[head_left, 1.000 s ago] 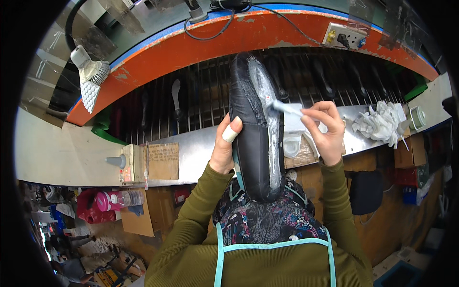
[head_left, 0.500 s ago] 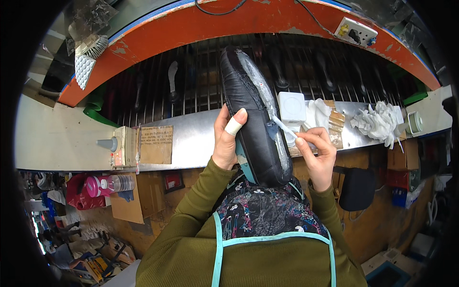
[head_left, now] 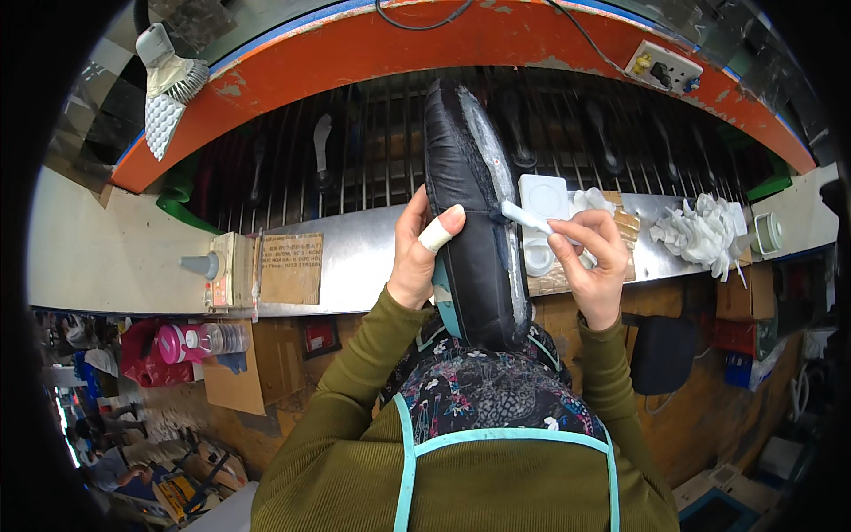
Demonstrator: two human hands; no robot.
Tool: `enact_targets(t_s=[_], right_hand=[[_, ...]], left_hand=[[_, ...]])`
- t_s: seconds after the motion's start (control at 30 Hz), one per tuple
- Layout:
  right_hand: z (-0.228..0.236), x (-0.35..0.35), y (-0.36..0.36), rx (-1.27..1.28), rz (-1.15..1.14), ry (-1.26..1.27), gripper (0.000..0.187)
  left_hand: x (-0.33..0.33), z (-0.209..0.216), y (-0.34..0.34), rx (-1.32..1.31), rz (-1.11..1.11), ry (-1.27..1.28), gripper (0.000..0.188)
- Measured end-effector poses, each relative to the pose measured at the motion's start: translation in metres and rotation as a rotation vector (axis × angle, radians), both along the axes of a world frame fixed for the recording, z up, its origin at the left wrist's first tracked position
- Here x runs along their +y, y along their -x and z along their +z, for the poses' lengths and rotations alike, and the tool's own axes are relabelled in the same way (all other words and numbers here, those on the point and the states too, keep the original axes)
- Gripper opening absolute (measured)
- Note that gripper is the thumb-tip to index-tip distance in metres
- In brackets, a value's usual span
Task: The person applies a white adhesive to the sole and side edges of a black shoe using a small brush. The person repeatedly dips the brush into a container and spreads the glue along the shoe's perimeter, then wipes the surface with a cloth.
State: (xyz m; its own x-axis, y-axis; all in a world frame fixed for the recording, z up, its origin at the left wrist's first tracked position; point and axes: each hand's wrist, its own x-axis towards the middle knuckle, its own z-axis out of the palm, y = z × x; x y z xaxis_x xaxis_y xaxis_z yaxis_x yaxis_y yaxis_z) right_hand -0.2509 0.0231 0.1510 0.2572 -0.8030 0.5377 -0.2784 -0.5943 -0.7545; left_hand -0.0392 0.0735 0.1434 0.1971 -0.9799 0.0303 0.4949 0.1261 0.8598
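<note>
A black leather shoe upper (head_left: 476, 275), stretched over a teal form, stands tilted in front of me with its toe pointing away. Along its right edge runs a whitish, glue-like strip (head_left: 487, 151). My left hand (head_left: 417, 257) grips the shoe from the left side, its taped thumb pressed on the leather. Between the thumb and fingers of my right hand (head_left: 592, 262) is a slim white stick (head_left: 529, 219). Its tip touches the shoe's edge around mid-length; whether that tip is a brush or cloth, I cannot make out.
Behind the shoe, a white square container (head_left: 543, 195) sits on the metal ledge (head_left: 350, 275). Crumpled white tissue (head_left: 696, 235) lies farther right, cardboard (head_left: 291, 268) at left. Beyond the ledge, dark shoe forms rest on a metal rack (head_left: 386, 151) under an orange beam (head_left: 355, 62).
The shoe has turned slightly, its toe shifting right and its near end a little left. The stick's tip has moved a bit up along the edge. Both hands keep their hold.
</note>
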Motion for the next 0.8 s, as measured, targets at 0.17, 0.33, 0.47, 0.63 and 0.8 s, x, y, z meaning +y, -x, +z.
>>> enact_targets(t_s=[0.17, 0.33, 0.47, 0.63, 0.8], right_hand=[[-0.007, 0.002, 0.006, -0.026, 0.148, -0.116, 0.016], [-0.014, 0.012, 0.008, -0.023, 0.174, -0.152, 0.016], [-0.016, 0.019, 0.011, -0.004, 0.175, -0.176, 0.016], [-0.016, 0.026, 0.017, 0.071, 0.141, -0.193, 0.016], [-0.014, 0.032, 0.022, 0.101, 0.128, -0.225, 0.017]], left_hand=[[-0.003, 0.004, -0.009, -0.021, 0.018, 0.007, 0.047], [-0.008, 0.003, -0.017, -0.038, 0.057, -0.007, 0.047], [-0.013, 0.000, -0.021, -0.043, 0.074, -0.013, 0.047], [-0.018, -0.004, -0.024, -0.039, 0.094, -0.030, 0.045], [-0.022, -0.008, -0.027, -0.053, 0.091, -0.080, 0.044]])
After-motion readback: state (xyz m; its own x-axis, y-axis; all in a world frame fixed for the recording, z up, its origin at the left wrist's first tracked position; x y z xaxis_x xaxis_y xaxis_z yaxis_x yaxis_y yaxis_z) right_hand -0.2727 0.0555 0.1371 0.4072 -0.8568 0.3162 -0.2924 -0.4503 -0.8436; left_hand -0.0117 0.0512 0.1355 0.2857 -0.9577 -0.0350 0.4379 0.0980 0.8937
